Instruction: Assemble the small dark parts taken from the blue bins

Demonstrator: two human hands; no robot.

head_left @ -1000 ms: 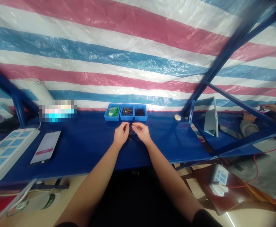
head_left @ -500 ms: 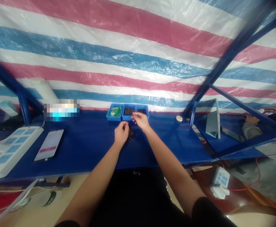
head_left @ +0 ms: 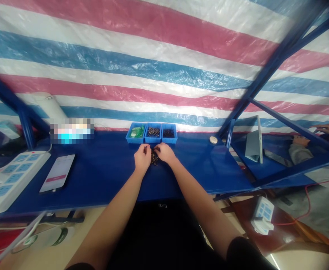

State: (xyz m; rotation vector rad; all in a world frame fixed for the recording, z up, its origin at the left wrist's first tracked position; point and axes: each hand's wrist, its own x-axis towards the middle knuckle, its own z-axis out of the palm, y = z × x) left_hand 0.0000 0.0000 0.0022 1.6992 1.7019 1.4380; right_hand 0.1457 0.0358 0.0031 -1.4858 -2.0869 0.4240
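My left hand (head_left: 142, 158) and my right hand (head_left: 164, 153) rest close together on the blue table (head_left: 105, 176), fingers curled in a pinch. Between them lies a small heap of dark little parts (head_left: 154, 157); both hands touch it. What each pinch holds is too small to make out. Just beyond the hands stand three small blue bins: the left bin (head_left: 135, 133) holds a green bag, the middle bin (head_left: 153, 132) dark shiny pieces, the right bin (head_left: 168, 133) black pieces.
A phone (head_left: 58, 173) lies on the table at the left, beside a white power strip (head_left: 9, 179). A small round white object (head_left: 213, 140) sits right of the bins. Blue frame posts (head_left: 268, 69) rise at right; another person's hand (head_left: 327, 129) shows far right.
My right hand reached out to the middle bin, then came back to the heap. My left hand stayed by the heap.
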